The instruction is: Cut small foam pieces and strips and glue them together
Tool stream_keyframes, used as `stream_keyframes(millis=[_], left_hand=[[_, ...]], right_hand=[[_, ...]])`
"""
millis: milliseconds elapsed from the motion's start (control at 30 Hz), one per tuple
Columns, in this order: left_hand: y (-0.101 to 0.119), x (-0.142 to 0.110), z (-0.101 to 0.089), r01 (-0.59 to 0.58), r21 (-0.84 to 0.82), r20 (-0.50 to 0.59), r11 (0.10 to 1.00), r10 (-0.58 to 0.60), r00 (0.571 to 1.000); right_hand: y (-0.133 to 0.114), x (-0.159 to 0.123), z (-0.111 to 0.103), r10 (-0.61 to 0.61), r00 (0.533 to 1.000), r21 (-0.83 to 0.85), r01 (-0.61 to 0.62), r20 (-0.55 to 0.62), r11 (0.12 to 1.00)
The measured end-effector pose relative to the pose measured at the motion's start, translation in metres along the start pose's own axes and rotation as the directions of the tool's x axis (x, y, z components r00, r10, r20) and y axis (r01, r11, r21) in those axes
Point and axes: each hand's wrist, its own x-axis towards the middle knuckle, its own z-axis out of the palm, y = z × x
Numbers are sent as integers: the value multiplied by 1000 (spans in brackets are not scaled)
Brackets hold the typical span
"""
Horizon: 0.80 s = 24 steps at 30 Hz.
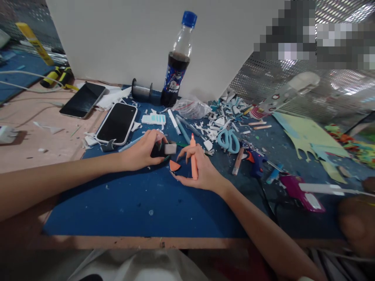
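Observation:
My left hand [143,152] is curled around a dark object with a pale grey, block-like end [170,148]; its fingers hide most of it. Close beside it, my right hand [202,168] grips an orange marker [193,166], held upright with its reddish tip pointing up. A small orange half-round piece [175,166] sits between the right thumb and forefinger; whether they touch it I cannot tell. Both hands are just above the blue mat [140,207]. Beyond them lie a white marker [174,121] and a grey-blue stick [183,130].
A Pepsi bottle [175,66] stands behind the hands. Two phones [116,124] lie left. Light-blue scissors [228,141], white and blue scraps [231,109], a blue glue gun [258,164] and a magenta tool [301,193] are on the right. Another person's blurred hand [356,222] is far right.

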Motion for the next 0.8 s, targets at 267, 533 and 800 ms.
stream_keyframes(millis=[267,533,800], left_hand=[[-5,2,3,46,-17,-102,999,-48,994],[1,-2,3,-24,-150,-273,988,-19,962],[23,-5,11,-9,-508,-144,861,-74,987]], right_hand=[[12,3,3,180,915,119,-146,-361,982],[3,10,7,322,892,516,-122,-318,848],[-6,11,11,394,907,773,-142,-148,618]])
